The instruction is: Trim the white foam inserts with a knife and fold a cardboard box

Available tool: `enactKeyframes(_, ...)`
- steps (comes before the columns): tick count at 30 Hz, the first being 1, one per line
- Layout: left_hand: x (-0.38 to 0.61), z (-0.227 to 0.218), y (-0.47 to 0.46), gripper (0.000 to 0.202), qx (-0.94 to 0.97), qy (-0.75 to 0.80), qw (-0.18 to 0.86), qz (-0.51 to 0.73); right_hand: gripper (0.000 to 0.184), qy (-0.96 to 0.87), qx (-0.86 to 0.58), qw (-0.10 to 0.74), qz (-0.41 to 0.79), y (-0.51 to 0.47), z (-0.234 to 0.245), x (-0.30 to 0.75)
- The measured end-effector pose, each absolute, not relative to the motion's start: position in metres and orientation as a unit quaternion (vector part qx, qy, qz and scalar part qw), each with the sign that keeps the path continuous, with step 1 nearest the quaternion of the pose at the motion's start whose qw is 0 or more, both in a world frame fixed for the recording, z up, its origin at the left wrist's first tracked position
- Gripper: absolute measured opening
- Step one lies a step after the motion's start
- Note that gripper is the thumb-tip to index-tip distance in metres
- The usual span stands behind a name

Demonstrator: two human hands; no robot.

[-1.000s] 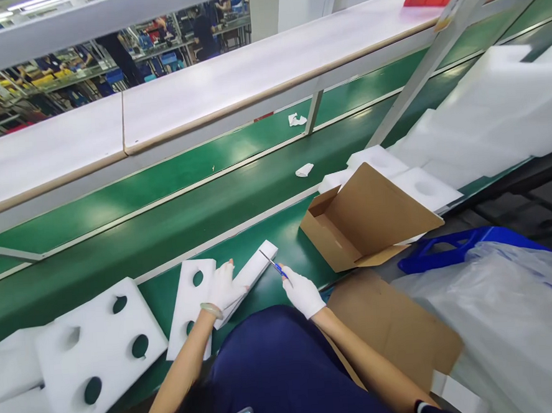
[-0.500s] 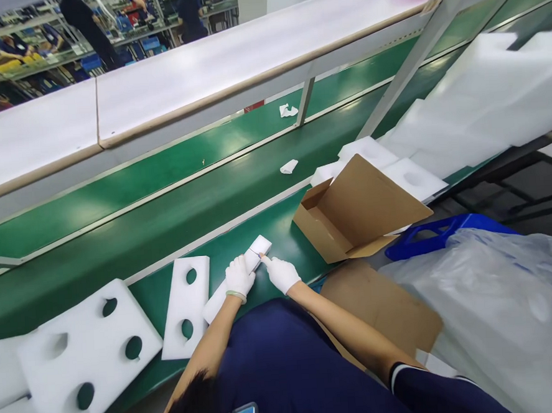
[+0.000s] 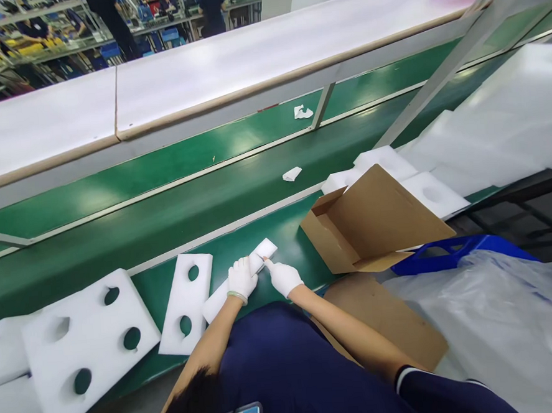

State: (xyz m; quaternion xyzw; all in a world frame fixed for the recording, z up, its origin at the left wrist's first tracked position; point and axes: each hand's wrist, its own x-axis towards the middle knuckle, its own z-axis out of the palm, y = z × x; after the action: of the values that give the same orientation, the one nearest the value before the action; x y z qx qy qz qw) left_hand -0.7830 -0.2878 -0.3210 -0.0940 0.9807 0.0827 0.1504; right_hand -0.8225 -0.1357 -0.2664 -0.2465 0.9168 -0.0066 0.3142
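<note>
My left hand [image 3: 242,280], in a white glove, is shut on a white foam strip [image 3: 265,249] lying on the green conveyor belt [image 3: 282,231]. My right hand [image 3: 284,278], also gloved, sits beside it at the strip's far part. The fingers of that hand close on a blue-handled utility knife [image 3: 260,261], and only its thin blade shows against the foam. The handle is hidden in the glove. To the left lies a white foam sheet with two round holes [image 3: 185,297], near my left hand and apart from it.
A larger holed foam sheet [image 3: 88,342] lies at left. An open cardboard box [image 3: 374,219] stands on foam pieces [image 3: 432,194] at right, above a flat cardboard sheet [image 3: 381,321], a blue plastic crate [image 3: 447,252] and a clear plastic bag [image 3: 498,324]. Foam scraps [image 3: 291,174] lie beyond.
My hands have come closer together on the foam strip. The knife has moved from beside the strip onto it, and its blue handle is now hidden in my right hand.
</note>
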Motion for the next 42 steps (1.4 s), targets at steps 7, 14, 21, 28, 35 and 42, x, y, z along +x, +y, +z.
enactKeyframes(7, -0.787, -0.319, -0.290, 0.048, -0.093, 0.981, 0.153, 0.081, 0.062, 0.924, -0.231, 0.304, -0.001, -0.130, -0.272, -0.810)
enactKeyframes(14, -0.787, -0.318, -0.290, 0.047, -0.093, 0.980, 0.156, 0.082, 0.059, 0.933, -0.230, 0.278, 0.006, -0.124, -0.284, -0.801)
enactKeyframes(21, -0.787, -0.319, -0.291, 0.057, -0.094, 0.979, 0.152, 0.093, 0.058, 0.938, -0.224, 0.263, 0.007, -0.114, -0.297, -0.792)
enactKeyframes(28, -0.790, -0.312, -0.291, 0.072, -0.101, 0.978, 0.141, 0.113, 0.053, 0.954, -0.229, 0.194, 0.001, -0.099, -0.283, -0.783)
enactKeyframes(35, -0.728, -0.293, -0.352, 0.111, -0.183, 0.956, 0.152, 0.172, 0.050, 0.985, -0.121, 0.074, -0.099, -0.024, -0.262, -0.770)
enactKeyframes(42, -0.630, -0.304, -0.374, 0.052, -0.308, 0.913, 0.153, 0.221, 0.055, 0.950, -0.245, 0.141, -0.130, -0.091, -0.249, -0.755)
